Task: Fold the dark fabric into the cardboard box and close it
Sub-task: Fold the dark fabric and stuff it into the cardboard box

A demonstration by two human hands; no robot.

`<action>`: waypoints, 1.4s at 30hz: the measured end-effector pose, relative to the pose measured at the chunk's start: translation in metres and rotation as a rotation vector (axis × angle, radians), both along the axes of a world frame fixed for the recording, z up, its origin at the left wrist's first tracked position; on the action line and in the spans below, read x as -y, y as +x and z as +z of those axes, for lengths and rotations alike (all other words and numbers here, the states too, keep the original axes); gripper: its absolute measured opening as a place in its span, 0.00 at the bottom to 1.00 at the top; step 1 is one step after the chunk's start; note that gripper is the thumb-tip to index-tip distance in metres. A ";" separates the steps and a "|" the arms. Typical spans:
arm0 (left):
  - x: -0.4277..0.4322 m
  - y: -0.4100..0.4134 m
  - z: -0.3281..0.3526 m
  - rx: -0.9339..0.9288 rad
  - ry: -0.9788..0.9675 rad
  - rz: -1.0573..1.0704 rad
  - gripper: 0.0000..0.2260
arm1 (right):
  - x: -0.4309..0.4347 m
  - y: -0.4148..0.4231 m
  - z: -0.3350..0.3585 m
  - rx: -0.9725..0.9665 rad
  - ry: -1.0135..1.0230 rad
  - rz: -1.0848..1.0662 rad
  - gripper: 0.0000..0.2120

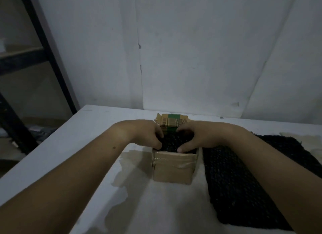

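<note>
Fabric packed in box | your left hand, right hand press it, fingers curled | flap unclosed | 2nd cloth beside.

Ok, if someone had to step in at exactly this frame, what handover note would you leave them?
Left hand: fingers curled, pressing the dark fabric down at the box's left side.
Right hand: doing the same on the right, thumb at the near rim.
Cardboard box: on the white table, open, far flap standing up.
Done: one piece of dark fabric packed into the box.
Left: fold the flaps shut. A second dark fabric lies flat on the table to the right of the box; whether it also goes in is unclear.
</note>
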State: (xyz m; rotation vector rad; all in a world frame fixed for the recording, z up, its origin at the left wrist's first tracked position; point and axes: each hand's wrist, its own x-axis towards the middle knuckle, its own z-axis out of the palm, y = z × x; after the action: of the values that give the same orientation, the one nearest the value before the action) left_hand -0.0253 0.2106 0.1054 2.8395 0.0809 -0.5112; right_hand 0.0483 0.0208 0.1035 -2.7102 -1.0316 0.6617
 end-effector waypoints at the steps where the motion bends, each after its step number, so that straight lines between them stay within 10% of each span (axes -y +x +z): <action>1: 0.003 0.001 0.000 -0.014 0.046 -0.013 0.20 | 0.003 0.002 0.003 0.032 0.052 -0.001 0.34; 5: 0.016 0.010 -0.010 -0.096 0.146 -0.034 0.12 | 0.004 0.001 0.012 0.362 -0.153 0.096 0.18; 13: 0.017 0.009 -0.020 -0.065 0.146 -0.002 0.16 | -0.014 -0.007 0.007 0.320 -0.432 0.132 0.17; 20: 0.002 0.010 0.004 -0.118 -0.163 0.012 0.31 | -0.004 -0.004 0.017 0.277 -0.208 0.050 0.35; 26: 0.012 0.023 -0.005 -0.119 0.155 -0.130 0.30 | -0.016 0.014 -0.015 0.248 -0.324 0.046 0.48; 34: 0.015 0.028 -0.016 -0.060 0.178 -0.150 0.27 | -0.029 0.004 -0.028 0.401 -0.349 0.100 0.28; 42: 0.001 0.022 -0.021 -0.009 0.065 -0.145 0.28 | -0.013 0.018 0.014 -0.051 -0.171 0.076 0.39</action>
State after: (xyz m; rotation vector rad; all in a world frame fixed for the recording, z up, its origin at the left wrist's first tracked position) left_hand -0.0031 0.2100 0.0841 2.9211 -0.1093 -0.5607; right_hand 0.0663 0.0339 0.1172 -2.7917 -1.1187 0.8654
